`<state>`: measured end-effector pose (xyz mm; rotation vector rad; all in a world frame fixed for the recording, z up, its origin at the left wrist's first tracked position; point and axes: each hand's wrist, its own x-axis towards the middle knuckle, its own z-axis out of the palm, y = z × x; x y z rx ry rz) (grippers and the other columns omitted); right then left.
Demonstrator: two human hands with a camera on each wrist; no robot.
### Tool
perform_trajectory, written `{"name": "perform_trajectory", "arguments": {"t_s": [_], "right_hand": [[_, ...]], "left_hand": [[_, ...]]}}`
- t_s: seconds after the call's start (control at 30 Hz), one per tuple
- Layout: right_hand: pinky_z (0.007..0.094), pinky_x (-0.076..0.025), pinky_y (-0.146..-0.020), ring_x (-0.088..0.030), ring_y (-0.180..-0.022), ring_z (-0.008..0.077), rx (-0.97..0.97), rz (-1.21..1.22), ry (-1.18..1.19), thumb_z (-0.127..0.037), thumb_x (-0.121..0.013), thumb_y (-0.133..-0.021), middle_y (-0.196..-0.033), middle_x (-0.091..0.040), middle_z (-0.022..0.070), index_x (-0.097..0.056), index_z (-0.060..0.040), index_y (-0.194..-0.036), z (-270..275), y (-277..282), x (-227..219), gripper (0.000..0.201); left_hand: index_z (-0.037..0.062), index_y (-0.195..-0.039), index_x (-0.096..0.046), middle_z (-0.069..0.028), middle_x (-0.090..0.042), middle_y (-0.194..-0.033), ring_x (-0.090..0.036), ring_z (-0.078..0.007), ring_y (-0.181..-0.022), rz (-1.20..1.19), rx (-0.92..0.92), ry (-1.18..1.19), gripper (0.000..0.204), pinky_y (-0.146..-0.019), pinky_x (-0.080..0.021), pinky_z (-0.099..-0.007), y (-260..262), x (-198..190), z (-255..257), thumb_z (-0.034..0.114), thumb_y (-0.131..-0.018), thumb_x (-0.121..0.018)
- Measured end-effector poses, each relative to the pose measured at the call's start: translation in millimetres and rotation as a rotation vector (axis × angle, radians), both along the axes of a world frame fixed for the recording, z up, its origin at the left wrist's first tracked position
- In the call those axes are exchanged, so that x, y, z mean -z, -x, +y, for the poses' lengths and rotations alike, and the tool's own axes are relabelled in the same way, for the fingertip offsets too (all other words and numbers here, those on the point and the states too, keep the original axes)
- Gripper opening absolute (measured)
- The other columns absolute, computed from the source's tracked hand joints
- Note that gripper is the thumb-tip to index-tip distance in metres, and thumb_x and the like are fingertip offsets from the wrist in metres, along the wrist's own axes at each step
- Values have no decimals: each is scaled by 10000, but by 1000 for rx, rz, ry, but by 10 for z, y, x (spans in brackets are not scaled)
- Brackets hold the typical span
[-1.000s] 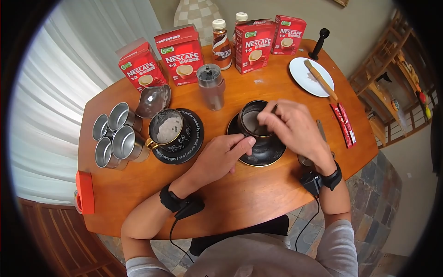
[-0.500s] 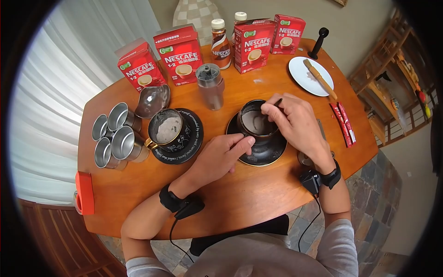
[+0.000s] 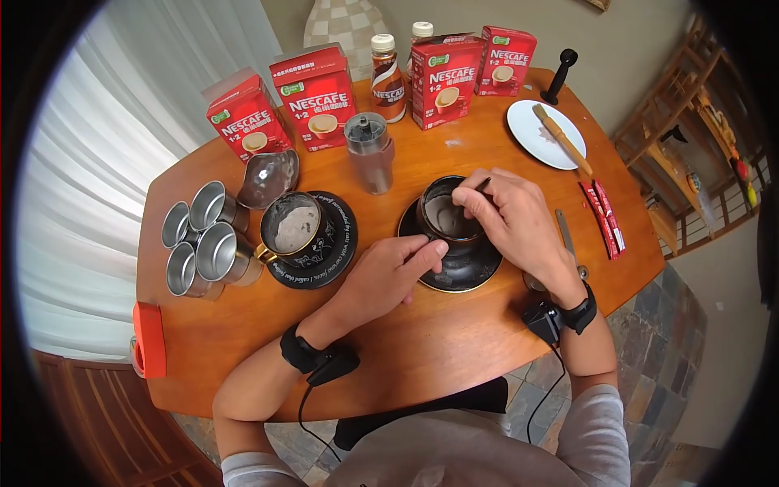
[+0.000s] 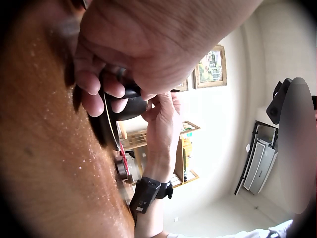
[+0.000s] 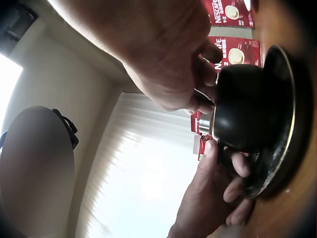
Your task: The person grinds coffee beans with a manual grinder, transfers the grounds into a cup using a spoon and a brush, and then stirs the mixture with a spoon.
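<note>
Grinder near held cup, boxes behind

A wooden table bears saucers, red boxes, metal cups.

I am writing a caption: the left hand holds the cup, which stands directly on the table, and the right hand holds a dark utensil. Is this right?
Not quite: the cup stands on a saucer, not directly on the table, as the head and right-wrist views show. The left hand does hold it, and the right hand holds a dark utensil.
</note>
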<state>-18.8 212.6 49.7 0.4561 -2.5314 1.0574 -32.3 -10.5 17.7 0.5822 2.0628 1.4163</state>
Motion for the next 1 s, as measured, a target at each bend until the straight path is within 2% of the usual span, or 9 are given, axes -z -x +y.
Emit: {"name": "perform_trajectory", "arguments": {"t_s": [0.07, 0.17, 0.27, 0.37, 0.77, 0.87, 1.0], "right_hand": [[447, -489, -643, -636, -689, 370, 12, -80, 1, -252, -673, -1009, -739, -652, 176, -715, 2, -912, 34, 0, -30, 275], [445, -486, -637, -634, -688, 372, -24, -23, 3, -248, -676, -1008, -739, -649, 178, -715, 6, -901, -10, -13, 7, 278], [444, -488, -635, -636, -693, 374, 18, -45, 0, -245, -676, -1007, -742, -650, 179, -716, 10, -897, 12, 2, 36, 281], [442, -491, -638, -643, -702, 375, -54, -98, 20, -240, -675, -1008, -752, -659, 179, -713, 15, -899, 8, -21, -33, 280], [440, -499, -667, -654, -731, 377, -29, -73, -8, -234, -672, -1008, -767, -677, 182, -711, 10, -895, 7, -3, 30, 272], [440, -497, -665, -648, -728, 369, -74, -108, 16, -232, -673, -1007, -758, -675, 177, -715, 5, -912, 13, -15, -8, 259], [441, -496, -660, -642, -722, 354, -31, -8, -12, -225, -677, -1004, -744, -665, 169, -722, -3, -928, -21, -31, -39, 239]], "left_hand": [[20, -906, -675, -4, -570, -659, -578, -88, -538, -3, 3, -6, 466, -526, -441, -252, 3, 10, -7, 409, -1107, -516], [19, -906, -675, -5, -572, -661, -578, -89, -537, -1, 0, 6, 466, -527, -442, -252, 1, 6, -4, 409, -1106, -517], [20, -905, -675, -4, -570, -659, -580, -89, -537, 8, -3, -9, 462, -528, -442, -251, 0, 9, 1, 406, -1106, -519], [21, -905, -676, -2, -572, -662, -580, -89, -538, -4, -7, -19, 457, -529, -443, -251, -2, 14, -2, 402, -1106, -522], [20, -909, -678, -1, -572, -651, -580, -86, -537, 9, -2, 5, 453, -527, -442, -252, -3, -8, 2, 395, -1108, -519], [20, -908, -677, 0, -569, -647, -578, -86, -535, 7, -4, -9, 453, -525, -442, -253, -11, -26, 2, 395, -1108, -519], [22, -904, -676, 1, -565, -640, -577, -85, -532, 6, -4, -13, 453, -524, -441, -253, -3, 1, 7, 395, -1107, -519]]}}
